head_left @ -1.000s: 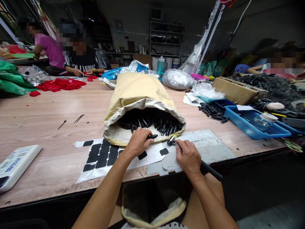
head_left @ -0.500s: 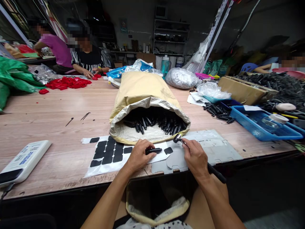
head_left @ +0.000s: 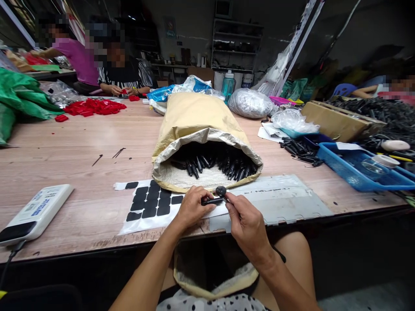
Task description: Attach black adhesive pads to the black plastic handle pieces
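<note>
My left hand (head_left: 194, 205) rests at the table's front edge, closed on a slim black tube-shaped part (head_left: 211, 201) that lies almost level. Beside it my right hand (head_left: 248, 224) grips a small hammer; its round black head (head_left: 221, 191) is over the tube's right end, and the dark handle shows again behind the wrist. Whether the head touches the tube I cannot tell. Under and left of my left hand lies a white sheet (head_left: 129, 226) with black rounded-square pads (head_left: 149, 206). Just behind both hands, a tan woven sack (head_left: 197, 112) lies open towards me, with several black parts (head_left: 238, 167) inside.
A grey board (head_left: 292, 203) lies to the right, then a blue basket (head_left: 343, 170) and loose black parts (head_left: 296, 149). A white power bank (head_left: 39, 211) is at left. Red pieces (head_left: 94, 107) lie near a co-worker (head_left: 125, 75). Another open sack (head_left: 217, 296) sits at my lap.
My right hand has moved left with the hammer, bringing its head over the right end of the black tube. The left hand keeps hold of the tube. The view has shifted slightly.
</note>
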Demonstrator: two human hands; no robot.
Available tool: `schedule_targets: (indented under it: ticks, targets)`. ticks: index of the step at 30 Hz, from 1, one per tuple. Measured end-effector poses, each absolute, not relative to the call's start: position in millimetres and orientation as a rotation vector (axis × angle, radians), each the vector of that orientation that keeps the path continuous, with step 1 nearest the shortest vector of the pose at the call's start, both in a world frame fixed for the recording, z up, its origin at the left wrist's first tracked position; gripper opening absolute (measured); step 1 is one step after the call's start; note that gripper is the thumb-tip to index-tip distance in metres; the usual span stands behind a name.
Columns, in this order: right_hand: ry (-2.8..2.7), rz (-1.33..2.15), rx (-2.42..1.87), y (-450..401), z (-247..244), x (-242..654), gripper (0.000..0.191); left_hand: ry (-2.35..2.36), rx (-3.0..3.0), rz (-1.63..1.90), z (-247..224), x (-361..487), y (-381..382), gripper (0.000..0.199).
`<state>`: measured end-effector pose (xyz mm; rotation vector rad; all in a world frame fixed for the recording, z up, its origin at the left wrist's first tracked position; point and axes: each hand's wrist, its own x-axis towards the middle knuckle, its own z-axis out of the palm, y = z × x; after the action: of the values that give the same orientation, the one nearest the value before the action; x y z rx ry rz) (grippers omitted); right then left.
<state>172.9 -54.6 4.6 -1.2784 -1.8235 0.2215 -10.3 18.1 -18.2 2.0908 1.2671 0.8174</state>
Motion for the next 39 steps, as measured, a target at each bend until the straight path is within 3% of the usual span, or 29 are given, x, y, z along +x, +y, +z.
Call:
schedule_targets:
  ticks: [17, 25, 39]
  targets:
    - [-1.829, 0.126, -1.52, -54, 0, 188, 0.033, 1.278, 2.096, 0.84, -16, -10, 15, 0.012]
    - [-1.823, -0.093, -1.701, -23, -12, 235, 0.027, 1.28, 2.078, 0.825, -13, -12, 15, 0.016]
    - [-1.861, -0.26, -1.696, -16, -34, 244, 0.027, 1.27, 2.102, 0.808, -13, -13, 15, 0.014]
